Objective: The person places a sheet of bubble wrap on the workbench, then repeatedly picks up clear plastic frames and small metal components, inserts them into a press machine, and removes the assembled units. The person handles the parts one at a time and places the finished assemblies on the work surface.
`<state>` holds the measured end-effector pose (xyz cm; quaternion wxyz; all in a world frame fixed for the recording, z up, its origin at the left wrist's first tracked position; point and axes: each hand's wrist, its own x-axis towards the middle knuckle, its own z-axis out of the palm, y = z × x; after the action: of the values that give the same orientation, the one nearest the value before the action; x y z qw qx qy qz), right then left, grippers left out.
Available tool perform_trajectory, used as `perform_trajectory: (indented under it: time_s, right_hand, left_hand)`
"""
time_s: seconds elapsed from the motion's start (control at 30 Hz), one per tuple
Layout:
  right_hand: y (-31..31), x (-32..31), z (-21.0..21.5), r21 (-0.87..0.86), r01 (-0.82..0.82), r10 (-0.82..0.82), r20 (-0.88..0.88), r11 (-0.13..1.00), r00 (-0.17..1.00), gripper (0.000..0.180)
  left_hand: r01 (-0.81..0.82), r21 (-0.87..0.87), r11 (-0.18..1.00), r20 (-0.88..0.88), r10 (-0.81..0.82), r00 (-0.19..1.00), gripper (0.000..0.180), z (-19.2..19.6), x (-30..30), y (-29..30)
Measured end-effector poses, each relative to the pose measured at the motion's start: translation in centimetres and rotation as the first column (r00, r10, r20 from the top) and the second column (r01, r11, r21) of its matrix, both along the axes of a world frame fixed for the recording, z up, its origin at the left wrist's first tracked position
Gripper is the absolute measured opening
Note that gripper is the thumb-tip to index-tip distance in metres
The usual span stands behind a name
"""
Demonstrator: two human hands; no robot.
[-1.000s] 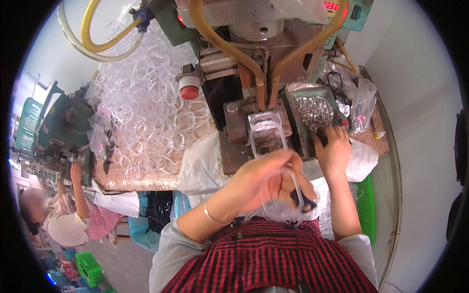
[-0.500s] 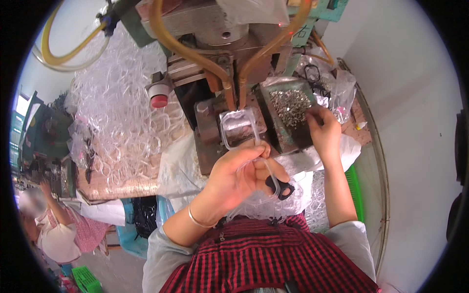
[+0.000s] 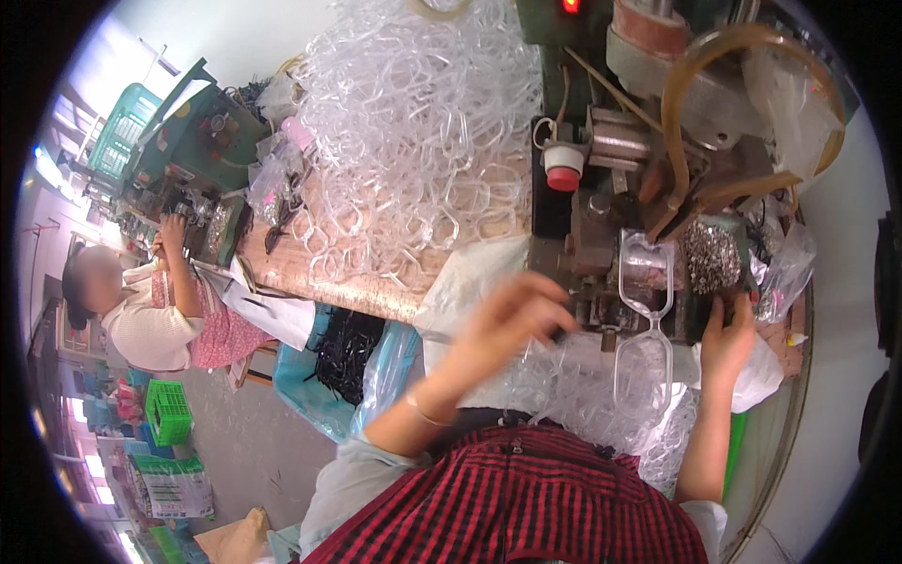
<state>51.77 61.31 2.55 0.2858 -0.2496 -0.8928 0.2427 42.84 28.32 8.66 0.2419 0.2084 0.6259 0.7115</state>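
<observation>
A clear plastic spectacle frame [image 3: 643,371] stays at the press, one rim over the metal fixture [image 3: 648,268] and the other reaching toward me. My left hand [image 3: 507,324] is left of it, apart from it and smeared by motion. A small black thing [image 3: 560,334] shows at its fingertips; whether it is held or worn cannot be told. My right hand [image 3: 728,338] is at the near edge of a tray of small shiny metal parts [image 3: 712,258]. Its thumb and fingers are drawn together; anything between them is too small to make out.
Many clear spectacle frames [image 3: 423,122] are heaped on the wooden table [image 3: 357,296]. A red button [image 3: 564,177] and a bent yellowish hose [image 3: 676,122] are on the press. A blue bag [image 3: 305,399] of black pieces stands below the table. Another person [image 3: 155,315] works at the left.
The view has swung left. My left hand has let go of the clear spectacle frame and moved away to the left. My right hand remains at the parts tray.
</observation>
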Motion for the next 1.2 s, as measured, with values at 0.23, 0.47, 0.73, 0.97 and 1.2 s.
perform_trajectory:
  time_s: [0.23, 0.47, 0.73, 0.97, 1.2]
  right_hand:
    - [-0.4, -2.2, 2.6, 0.149, -0.076, 0.103, -0.180, 0.986, 0.978, 0.017]
    - [1.0, 1.0, 2.8, 0.001, 0.022, -0.022, -0.103, 1.000, 0.994, 0.009]
    - [-0.1, -0.5, 2.1, 0.328, 0.111, -0.132, 0.045, 0.938, 0.990, 0.010]
    - [-1.0, -0.5, 1.5, 0.048, 0.075, -0.069, -0.119, 0.996, 0.991, 0.010]
    - [-5.4, -4.3, 7.9, -0.361, -0.446, 0.241, -0.489, 0.819, 0.838, 0.014]
  left_hand:
    - [-0.847, -0.102, 0.521, -0.964, 0.160, 0.214, 0.015, 3.0, -13.2, -8.0]
    - [-0.709, -0.545, 0.448, -0.805, -0.515, 0.294, 0.037, -0.3, -22.8, -11.2]
    - [-0.469, 0.166, 0.867, -0.177, 0.494, 0.851, 0.026, 5.2, -24.6, -7.3]
    - [-0.300, 0.669, 0.680, 0.224, 0.201, 0.954, 0.042, -1.2, -11.3, -5.3]
    - [0.530, 0.164, 0.832, -0.397, -0.436, 0.807, 0.011, 7.0, 1.0, 2.5]
